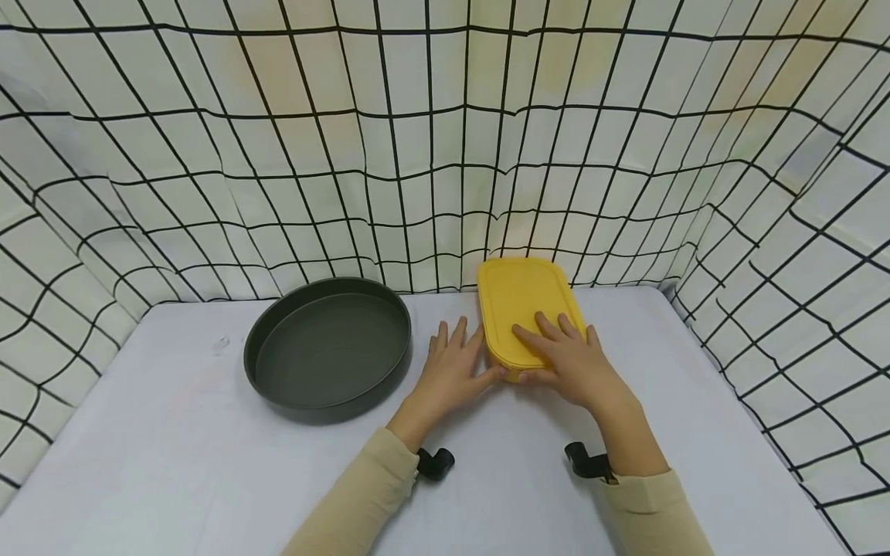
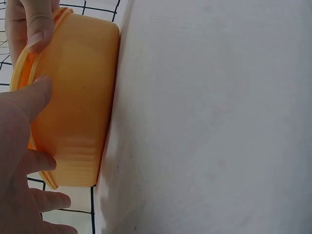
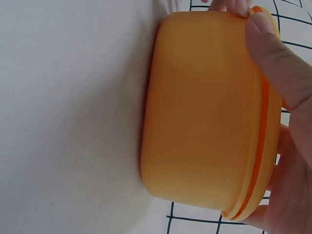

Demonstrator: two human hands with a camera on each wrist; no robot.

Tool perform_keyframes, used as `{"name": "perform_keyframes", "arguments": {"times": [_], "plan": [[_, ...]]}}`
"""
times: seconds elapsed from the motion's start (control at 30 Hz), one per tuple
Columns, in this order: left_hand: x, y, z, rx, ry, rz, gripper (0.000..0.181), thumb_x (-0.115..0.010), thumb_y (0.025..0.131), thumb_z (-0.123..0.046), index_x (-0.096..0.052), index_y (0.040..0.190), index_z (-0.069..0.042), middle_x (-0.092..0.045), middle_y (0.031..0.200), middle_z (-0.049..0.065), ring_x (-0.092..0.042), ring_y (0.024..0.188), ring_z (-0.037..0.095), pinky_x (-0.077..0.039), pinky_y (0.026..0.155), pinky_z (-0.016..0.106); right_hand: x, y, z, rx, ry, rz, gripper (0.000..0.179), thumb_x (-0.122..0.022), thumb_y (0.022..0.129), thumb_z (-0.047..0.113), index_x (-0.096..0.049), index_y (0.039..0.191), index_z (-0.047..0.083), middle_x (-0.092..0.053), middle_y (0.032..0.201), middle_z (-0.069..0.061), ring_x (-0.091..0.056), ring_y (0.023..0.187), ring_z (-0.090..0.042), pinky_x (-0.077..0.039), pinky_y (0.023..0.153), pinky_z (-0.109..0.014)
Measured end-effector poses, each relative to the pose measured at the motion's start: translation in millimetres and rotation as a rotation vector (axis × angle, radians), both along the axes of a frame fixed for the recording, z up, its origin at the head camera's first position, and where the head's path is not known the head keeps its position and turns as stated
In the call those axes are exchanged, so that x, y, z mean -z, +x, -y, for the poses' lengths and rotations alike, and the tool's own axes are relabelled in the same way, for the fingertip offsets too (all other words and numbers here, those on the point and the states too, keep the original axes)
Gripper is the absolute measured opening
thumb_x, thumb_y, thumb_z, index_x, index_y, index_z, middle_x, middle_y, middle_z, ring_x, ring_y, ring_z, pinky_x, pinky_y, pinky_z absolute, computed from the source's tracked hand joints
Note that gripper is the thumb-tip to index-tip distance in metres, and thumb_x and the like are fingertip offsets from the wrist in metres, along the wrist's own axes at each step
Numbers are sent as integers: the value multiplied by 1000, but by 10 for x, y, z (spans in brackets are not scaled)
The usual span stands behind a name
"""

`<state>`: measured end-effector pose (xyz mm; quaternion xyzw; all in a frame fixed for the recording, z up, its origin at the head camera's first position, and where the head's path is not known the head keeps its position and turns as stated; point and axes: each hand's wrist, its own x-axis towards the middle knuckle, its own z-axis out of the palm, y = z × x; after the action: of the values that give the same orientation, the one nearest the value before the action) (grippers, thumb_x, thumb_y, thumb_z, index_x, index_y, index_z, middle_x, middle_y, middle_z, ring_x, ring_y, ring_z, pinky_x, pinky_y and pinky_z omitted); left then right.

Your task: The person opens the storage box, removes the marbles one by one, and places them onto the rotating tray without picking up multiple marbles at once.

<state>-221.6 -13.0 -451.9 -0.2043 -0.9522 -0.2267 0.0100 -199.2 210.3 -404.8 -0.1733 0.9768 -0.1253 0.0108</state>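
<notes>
A yellow lidded food container (image 1: 511, 374) stands on the white table near its back edge, its long side running away from me. My left hand (image 1: 450, 367) is at its near left corner, fingers spread along the left side and thumb tip on the front wall. Over the lid (image 1: 521, 297) lie the spread fingers of my right hand (image 1: 573, 361), while its thumb (image 3: 265, 39) presses at the front rim. A narrow gap shows between lid rim and container wall (image 3: 204, 107) in the right wrist view. The inside is hidden.
To the left of my left hand sits a round dark grey baking pan (image 1: 330, 347), its flat bottom visible. A white wall with black netting (image 1: 431, 166) rises behind the table (image 1: 174, 432) and along both sides. Each wrist wears a small black camera (image 1: 436, 464).
</notes>
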Motion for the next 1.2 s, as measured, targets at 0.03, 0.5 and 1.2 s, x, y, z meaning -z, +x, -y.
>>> {"name": "perform_keyframes", "arguments": {"times": [0.03,0.5,1.2], "plan": [[3,-1,-1,0,1,-2,87,-55,91,-67,-32,156,-15,-23,161,25,-13,146,56,-17,116,66,-9,4,-4,0,-4,1,73,-65,87,57,-40,152,34,-28,162,-13,-16,148,-48,-8,110,-77],[-17,-3,6,2,1,-21,84,-55,92,-65,-36,155,-14,-24,160,25,-14,145,56,-18,116,66,-175,24,-50,-20,-81,-46,60,-57,97,50,-40,152,34,-31,160,-15,-21,147,-49,-11,116,-69],[-15,11,7,2,31,-1,84,-57,91,-65,-35,155,-15,-25,160,26,-13,145,57,-17,116,67,-311,63,-233,42,-275,-134,55,-44,102,52,-35,154,36,-39,158,-8,-38,143,-39,-32,108,-68]]}}
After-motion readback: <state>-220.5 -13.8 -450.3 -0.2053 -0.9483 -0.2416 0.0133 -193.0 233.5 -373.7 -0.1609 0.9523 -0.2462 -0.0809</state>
